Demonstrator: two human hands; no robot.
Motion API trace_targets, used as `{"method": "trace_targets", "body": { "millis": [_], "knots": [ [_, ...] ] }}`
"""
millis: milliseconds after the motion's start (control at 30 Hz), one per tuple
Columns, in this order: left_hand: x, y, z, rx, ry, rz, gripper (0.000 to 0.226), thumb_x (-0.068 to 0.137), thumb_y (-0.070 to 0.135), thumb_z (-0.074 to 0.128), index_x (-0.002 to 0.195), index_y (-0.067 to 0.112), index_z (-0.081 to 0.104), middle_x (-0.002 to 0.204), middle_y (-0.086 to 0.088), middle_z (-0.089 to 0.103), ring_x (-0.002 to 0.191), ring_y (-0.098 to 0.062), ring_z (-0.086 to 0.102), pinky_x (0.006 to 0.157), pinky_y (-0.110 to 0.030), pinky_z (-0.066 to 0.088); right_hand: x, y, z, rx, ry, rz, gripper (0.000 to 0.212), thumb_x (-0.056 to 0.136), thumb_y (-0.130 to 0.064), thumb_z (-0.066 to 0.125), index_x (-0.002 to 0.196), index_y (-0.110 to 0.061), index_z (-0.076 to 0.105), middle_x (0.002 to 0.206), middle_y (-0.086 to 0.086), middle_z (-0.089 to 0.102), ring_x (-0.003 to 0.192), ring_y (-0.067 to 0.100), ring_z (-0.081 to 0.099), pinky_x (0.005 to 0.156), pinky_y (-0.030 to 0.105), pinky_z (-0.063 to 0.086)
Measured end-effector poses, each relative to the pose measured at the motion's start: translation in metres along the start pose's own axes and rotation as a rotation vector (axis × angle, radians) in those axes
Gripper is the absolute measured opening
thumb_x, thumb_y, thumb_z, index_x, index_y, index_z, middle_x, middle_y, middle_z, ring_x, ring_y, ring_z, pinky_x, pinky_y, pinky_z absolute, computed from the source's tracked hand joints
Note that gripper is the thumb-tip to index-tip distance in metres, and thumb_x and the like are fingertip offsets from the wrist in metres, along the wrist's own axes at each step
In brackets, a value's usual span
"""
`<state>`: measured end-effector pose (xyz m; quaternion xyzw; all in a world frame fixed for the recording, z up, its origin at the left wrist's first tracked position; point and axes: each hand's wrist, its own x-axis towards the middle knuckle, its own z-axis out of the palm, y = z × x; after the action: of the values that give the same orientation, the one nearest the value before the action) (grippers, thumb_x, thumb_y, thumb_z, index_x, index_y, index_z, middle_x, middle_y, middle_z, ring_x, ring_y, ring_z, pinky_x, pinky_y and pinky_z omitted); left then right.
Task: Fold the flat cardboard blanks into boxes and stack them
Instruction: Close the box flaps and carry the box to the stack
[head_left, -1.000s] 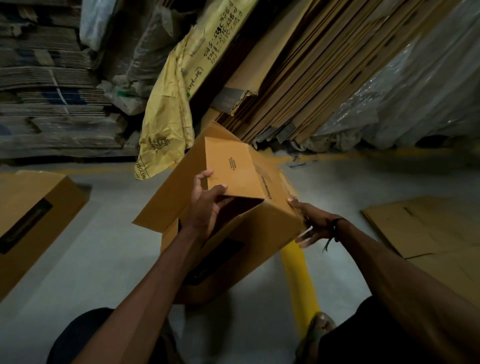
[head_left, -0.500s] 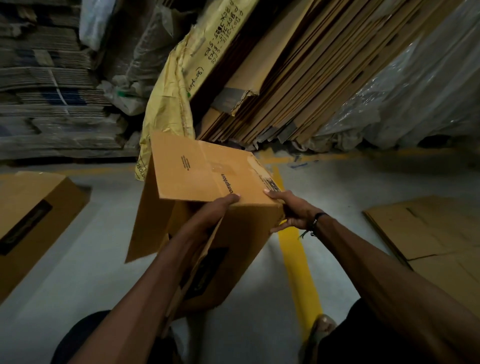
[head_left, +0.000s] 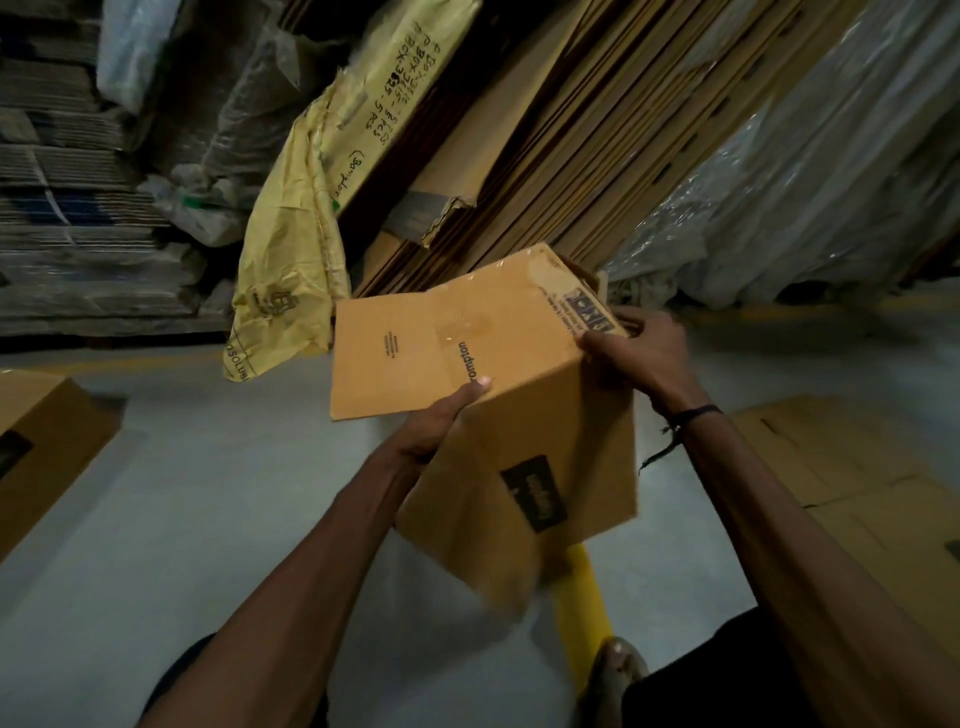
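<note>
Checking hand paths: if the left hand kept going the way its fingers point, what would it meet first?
The left hand already touches the box's top flap; beyond that, probably the leaning cardboard blanks, though depth is unclear.

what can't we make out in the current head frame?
- Left hand: fingers hidden under the flap of the box; thumb on top.
- Box's lower corner: motion-blurred.
- Small print on the flap: too small to read.
- Black label on the box side: too dark to read.
- Finished box at left: cut off by the frame edge.
</note>
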<state>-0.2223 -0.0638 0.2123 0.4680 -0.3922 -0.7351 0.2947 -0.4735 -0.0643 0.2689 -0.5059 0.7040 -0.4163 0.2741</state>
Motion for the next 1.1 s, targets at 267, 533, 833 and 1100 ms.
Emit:
{"method": "trace_targets", "body": {
  "millis": [267, 533, 833, 1100],
  "knots": [
    [0.029, -0.065, 0.003, -0.142, 0.015, -0.098, 0.023, 0.102, 0.034, 0.056, 0.115, 0.022, 0.070, 0.107, -0.006, 0.077, 0.099, -0.023, 0.072, 0.103, -0.049, 0.051, 0.005, 0.039, 0.013, -0.272, -0.076, -0.178, 0.058, 0.083, -0.029, 0.080, 0.136, -0.018, 0.060, 0.127, 0.002, 0.067, 0.099, 0.007, 0.064, 0.070, 0.019, 0.058],
    [0.035, -0.094, -0.029, -0.170, 0.262, -0.174, 0.077, 0.077, 0.064, 0.076, 0.141, 0.028, 0.050, 0.130, -0.011, 0.066, 0.120, -0.038, 0.061, 0.106, -0.059, 0.045, 0.013, 0.049, 0.064, -0.354, -0.119, -0.236, 0.058, 0.082, -0.051, 0.076, 0.135, -0.031, 0.062, 0.128, -0.005, 0.069, 0.108, 0.011, 0.064, 0.087, 0.034, 0.057],
    [0.005, -0.072, -0.061, 0.501, 0.446, -0.440, 0.113, 0.079, 0.090, 0.037, 0.158, 0.009, 0.026, 0.147, -0.028, 0.045, 0.110, -0.047, 0.061, 0.081, -0.050, 0.057, -0.011, 0.034, 0.148, -0.585, -0.129, -0.306, 0.069, 0.064, -0.069, 0.073, 0.123, -0.032, 0.068, 0.098, -0.007, 0.073, 0.082, 0.012, 0.064, 0.059, 0.028, 0.050],
    [0.015, -0.050, -0.064, 0.163, 0.224, -0.395, 0.092, 0.089, 0.081, 0.032, 0.157, 0.019, 0.030, 0.144, -0.019, 0.048, 0.132, -0.043, 0.048, 0.099, -0.061, 0.047, -0.028, 0.042, 0.193, -0.605, -0.321, -0.347, 0.067, 0.079, -0.064, 0.066, 0.133, -0.024, 0.060, 0.113, 0.000, 0.068, 0.098, 0.021, 0.064, 0.069, 0.033, 0.052]
  ]
}}
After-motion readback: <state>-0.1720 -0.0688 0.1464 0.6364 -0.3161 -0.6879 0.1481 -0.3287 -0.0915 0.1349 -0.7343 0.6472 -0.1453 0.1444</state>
